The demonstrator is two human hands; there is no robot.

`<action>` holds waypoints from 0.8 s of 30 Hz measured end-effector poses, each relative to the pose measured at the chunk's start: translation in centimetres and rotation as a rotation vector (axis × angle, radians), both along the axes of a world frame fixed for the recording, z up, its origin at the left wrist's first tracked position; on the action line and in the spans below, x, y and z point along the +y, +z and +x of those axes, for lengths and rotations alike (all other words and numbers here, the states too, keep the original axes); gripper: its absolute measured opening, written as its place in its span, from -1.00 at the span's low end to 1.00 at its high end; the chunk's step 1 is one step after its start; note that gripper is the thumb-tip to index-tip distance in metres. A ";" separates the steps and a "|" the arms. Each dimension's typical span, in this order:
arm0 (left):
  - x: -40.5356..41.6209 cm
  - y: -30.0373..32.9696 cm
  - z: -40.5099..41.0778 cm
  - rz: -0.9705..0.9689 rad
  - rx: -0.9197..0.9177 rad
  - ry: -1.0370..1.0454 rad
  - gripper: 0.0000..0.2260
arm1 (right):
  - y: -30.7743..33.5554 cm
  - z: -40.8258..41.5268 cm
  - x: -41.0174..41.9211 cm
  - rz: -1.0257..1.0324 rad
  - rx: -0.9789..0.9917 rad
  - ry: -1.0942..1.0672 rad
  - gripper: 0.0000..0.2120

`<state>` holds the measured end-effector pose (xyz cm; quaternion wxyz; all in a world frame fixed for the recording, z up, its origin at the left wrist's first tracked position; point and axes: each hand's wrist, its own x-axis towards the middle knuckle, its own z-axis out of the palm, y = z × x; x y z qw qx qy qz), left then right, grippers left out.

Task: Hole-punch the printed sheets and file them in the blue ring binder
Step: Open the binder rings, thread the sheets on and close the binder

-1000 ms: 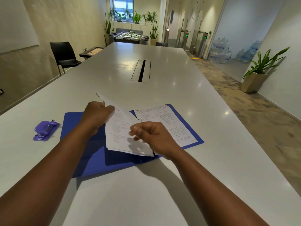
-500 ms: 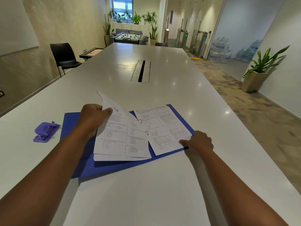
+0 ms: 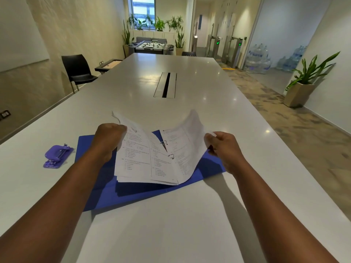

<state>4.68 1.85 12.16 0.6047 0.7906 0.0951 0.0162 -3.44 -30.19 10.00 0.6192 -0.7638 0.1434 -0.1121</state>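
The blue ring binder [image 3: 144,194] lies open and flat on the white table. Its two metal rings [image 3: 171,156] show in the middle, threaded through the printed sheets. My left hand [image 3: 109,138] grips the far left edge of the left stack of sheets [image 3: 136,162] and holds it raised. My right hand [image 3: 222,145] pinches the right edge of the right sheet [image 3: 187,147], which curls up off the binder. The purple hole punch [image 3: 57,156] sits on the table to the left of the binder, apart from both hands.
The long white table [image 3: 190,215] stretches ahead with a cable slot [image 3: 165,84] in its middle. A black chair [image 3: 77,70] stands at the left side. A potted plant [image 3: 302,86] and water bottles [image 3: 258,59] are on the floor to the right.
My right hand went from resting on the binder's right corner to lifting the right sheet by its edge. The left hand still holds the left stack raised.
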 end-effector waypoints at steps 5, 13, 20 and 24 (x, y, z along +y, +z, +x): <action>-1.1 0.4 -0.8 0.012 -0.061 -0.053 -0.78 | 2.3 -1.1 3.0 -0.009 -0.055 0.229 -0.77; -2.2 0.5 -1.6 -0.071 -0.083 -0.127 -0.60 | 1.5 -1.4 7.1 -0.025 -0.007 0.305 -0.69; -2.2 0.2 -1.3 -0.038 -0.044 -0.129 -0.61 | 0.8 -1.4 7.9 0.055 0.009 0.305 -0.66; -1.8 0.1 -1.1 -0.012 -0.042 -0.078 -0.82 | 0.6 -1.1 6.8 0.128 -0.053 0.158 -0.77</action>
